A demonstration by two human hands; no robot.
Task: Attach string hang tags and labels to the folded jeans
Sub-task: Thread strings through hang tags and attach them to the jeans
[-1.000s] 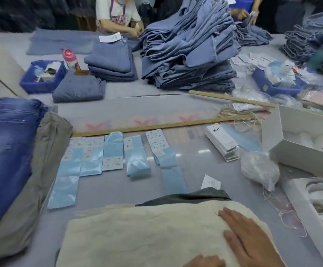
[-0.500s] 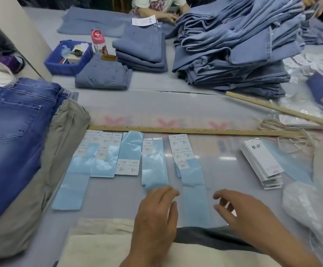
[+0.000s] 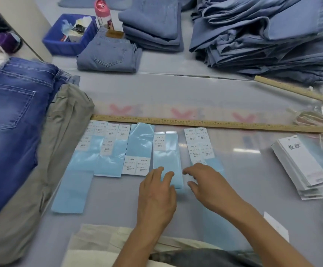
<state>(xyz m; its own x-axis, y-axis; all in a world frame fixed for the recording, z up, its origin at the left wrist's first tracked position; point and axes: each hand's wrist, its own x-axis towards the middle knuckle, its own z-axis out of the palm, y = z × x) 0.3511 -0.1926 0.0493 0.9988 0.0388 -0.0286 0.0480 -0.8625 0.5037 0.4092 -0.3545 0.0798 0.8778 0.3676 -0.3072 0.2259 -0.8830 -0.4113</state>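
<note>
**Both hands at the label strips, nothing gripped**

Pale-blue glossy label strip with white size stickers (image 3: 167,160) lies flat on the grey counter (image 3: 243,180), long axis running away from the person. Left hand (image 3: 156,193) fingers rest spread on its near end. Right hand (image 3: 208,184) fingers loosely curled just beside it, holding nothing.

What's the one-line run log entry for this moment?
stage: picking label | left hand: fingers flat on blue label strip | right hand: curled over neighbouring strip | hang tags: untouched

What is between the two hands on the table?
In the head view, the bottom end of a light blue label strip lies between the left hand and the right hand; the left fingers rest on it.
</note>
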